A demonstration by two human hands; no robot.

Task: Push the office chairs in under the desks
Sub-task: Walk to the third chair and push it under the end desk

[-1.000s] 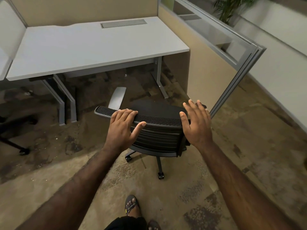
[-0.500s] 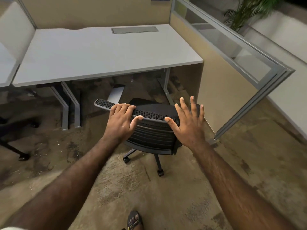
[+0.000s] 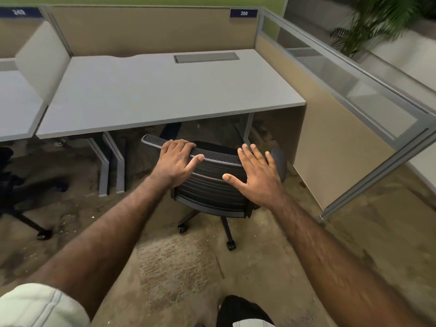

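Note:
A black office chair (image 3: 213, 187) with a mesh backrest stands on the carpet, its seat partly under the front edge of the white desk (image 3: 165, 95). My left hand (image 3: 175, 160) curls over the top rail of the backrest and grips it. My right hand (image 3: 256, 175) lies flat against the right side of the backrest, fingers spread, holding nothing. The chair's front and seat are mostly hidden by the backrest and the desk top. Its castors (image 3: 230, 245) show below.
A beige partition with a glass top (image 3: 354, 109) closes off the desk's right side. Grey desk legs (image 3: 113, 166) stand left of the chair. A second black chair (image 3: 21, 187) sits at the neighbouring desk (image 3: 14, 107) on the left. A potted plant (image 3: 368, 22) stands far right.
The chair has rolled forward toward the desk, its seat now going under the front edge. Both hands stayed on the backrest while I stepped closer, the right hand sliding inward on it.

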